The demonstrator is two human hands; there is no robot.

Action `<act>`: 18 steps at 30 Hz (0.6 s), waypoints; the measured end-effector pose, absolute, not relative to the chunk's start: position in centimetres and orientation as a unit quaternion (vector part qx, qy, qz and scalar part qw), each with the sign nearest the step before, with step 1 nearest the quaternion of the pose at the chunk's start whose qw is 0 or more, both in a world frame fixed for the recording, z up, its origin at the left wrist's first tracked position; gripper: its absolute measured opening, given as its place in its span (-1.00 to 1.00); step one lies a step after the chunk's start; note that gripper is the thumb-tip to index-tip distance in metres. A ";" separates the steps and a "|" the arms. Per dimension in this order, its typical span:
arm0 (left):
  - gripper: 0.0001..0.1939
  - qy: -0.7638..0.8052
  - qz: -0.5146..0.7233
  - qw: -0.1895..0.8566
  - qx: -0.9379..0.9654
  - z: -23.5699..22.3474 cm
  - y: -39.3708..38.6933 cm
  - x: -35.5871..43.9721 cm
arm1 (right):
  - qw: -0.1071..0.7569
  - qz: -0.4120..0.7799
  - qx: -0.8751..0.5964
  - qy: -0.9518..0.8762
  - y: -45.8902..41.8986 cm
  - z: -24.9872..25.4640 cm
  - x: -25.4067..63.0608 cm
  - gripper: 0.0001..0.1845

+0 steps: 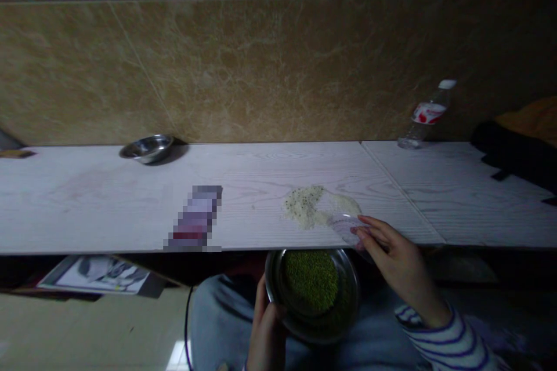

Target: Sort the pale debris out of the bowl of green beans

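Fingers [378,229]: thumb and forefinger of my right hand [398,261] are pinched on a clear plastic dish [342,227]; those of my left hand [270,319] are clamped on the left side of a big steel bowl [350,295].
Wall [261,69]: brown marbled tiles behind everything, crossed by pale seams.
Table [252,162]: whitish wood grain, its back edge along the wall.
Lap [217,324]: my pale blue trousers, below the front edge.
Cloth [522,133]: dark and orange-brown, heaped at the far right of the table.
Big bowl's place: over my lap, just below the table's front edge.
Bottle [429,114]: clear, white-capped, red on its label, near the wall at the right.
Oblong [195,217]: pixelated, left of the grains; I cannot tell what it is.
Small bowl [152,156]: shallow steel, near the wall at the left.
Grains [302,208]: white, loose on the table, the left patch dotted with dark specks.
Dish's place: at the grains' near right edge; whether it touches wood, I cannot tell.
Beans [311,281]: green, inside the big bowl.
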State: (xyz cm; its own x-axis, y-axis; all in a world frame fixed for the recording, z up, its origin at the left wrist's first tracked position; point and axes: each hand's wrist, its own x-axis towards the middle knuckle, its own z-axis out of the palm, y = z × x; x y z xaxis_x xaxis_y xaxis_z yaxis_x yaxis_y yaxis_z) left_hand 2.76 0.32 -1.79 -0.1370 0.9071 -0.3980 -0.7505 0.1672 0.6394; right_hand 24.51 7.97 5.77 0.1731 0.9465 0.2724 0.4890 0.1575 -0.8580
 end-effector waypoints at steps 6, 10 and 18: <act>-0.37 0.411 0.635 0.649 0.075 -1.7 0.6 2.2 | 0.439 0.232 -0.593 -0.633 8.5 5.6 22.0 -0.67; -0.42 0.418 0.635 0.646 0.067 -2.2 0.7 1.8 | 0.422 0.191 -0.565 -0.682 8.7 6.7 19.9 -0.69; -0.38 0.439 0.614 0.653 0.068 -3.6 0.8 1.2 | 0.382 0.107 -0.565 -0.723 9.2 7.3 19.5 -0.70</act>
State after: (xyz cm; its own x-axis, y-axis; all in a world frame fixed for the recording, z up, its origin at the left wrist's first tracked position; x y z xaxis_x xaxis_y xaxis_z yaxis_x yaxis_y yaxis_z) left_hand 1.24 0.75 -3.57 -0.1379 0.8609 -0.4897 -0.7422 0.2375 0.6266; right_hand 19.54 9.17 7.28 -0.0697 0.8994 0.4315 0.7358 0.3384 -0.5866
